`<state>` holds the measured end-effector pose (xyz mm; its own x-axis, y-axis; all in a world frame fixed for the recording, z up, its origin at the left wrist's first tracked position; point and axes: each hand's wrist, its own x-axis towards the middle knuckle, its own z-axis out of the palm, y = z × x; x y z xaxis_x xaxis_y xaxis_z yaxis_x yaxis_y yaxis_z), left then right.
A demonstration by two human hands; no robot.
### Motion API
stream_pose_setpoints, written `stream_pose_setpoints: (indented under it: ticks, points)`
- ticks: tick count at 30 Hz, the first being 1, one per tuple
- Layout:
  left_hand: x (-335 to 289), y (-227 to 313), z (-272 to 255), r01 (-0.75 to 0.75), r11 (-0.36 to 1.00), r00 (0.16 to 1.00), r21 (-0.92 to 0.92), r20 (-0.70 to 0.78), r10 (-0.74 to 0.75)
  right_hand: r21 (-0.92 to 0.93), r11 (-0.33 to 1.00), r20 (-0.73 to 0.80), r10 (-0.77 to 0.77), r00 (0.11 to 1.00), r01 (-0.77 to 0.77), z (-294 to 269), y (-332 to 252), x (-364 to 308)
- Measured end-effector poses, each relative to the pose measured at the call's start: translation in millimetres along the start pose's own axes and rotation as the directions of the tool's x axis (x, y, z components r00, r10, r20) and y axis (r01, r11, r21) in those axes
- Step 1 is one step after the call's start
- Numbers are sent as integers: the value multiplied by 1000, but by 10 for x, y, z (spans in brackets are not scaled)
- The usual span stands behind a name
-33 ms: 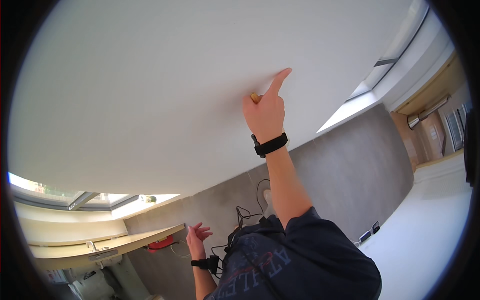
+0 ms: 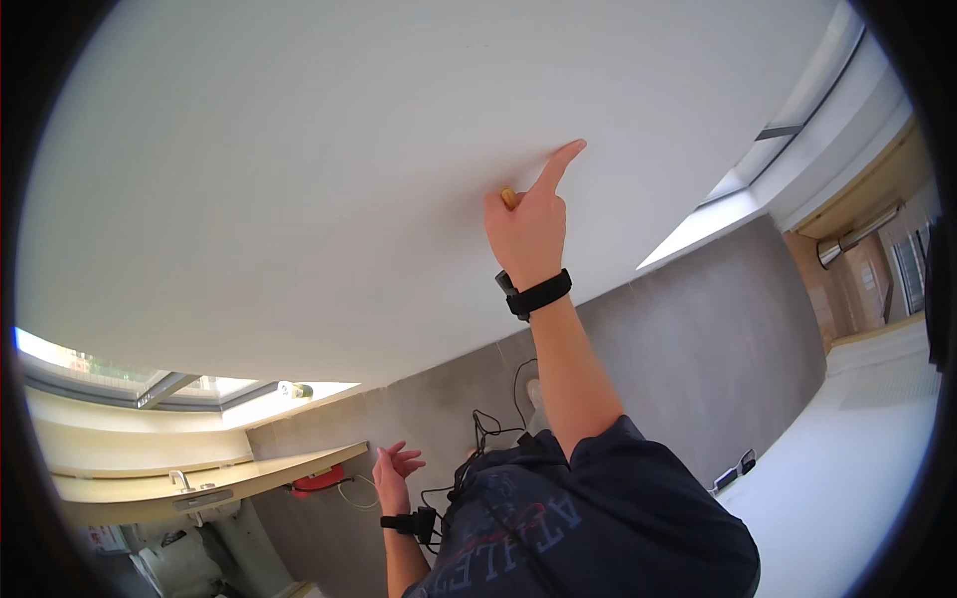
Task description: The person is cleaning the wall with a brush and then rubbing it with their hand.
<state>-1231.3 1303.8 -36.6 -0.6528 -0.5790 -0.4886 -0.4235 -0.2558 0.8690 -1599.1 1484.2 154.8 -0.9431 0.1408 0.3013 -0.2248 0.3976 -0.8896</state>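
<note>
My right hand (image 2: 526,231) is raised against a broad white surface (image 2: 299,179). Its index finger points outward and lies on that surface, while the other fingers are curled around a small yellow-orange object (image 2: 509,196) that mostly stays hidden in the fist. A black band circles that wrist. My left hand (image 2: 393,472) hangs low beside my dark blue shirt, fingers spread and holding nothing, with a black strap and a small device on its wrist. Black cables (image 2: 488,427) dangle between the two arms.
A grey tiled surface (image 2: 698,339) runs below the white one. At lower left are a pale wooden counter with a tap (image 2: 199,484), a red object (image 2: 319,481) and a bright window (image 2: 150,384). Two small devices (image 2: 736,466) lie at right.
The view has shifted slightly; my right hand sits a touch lower in the picture, still on the white surface. My left hand is unchanged.
</note>
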Motion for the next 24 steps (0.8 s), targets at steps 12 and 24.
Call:
stream_pose_setpoints:
  ticks: [12, 24]
  points:
    - [-177, -41, -188, -57, 996, 994, -69, -95, 50, -46, 971, 106, -227, 968, 233, 653, -340, -620]
    - [-410, -145, -400, -126, 987, 969, -98, -223, 102, 33, 861, 521, -448, 727, 507, 892, -432, -1480]
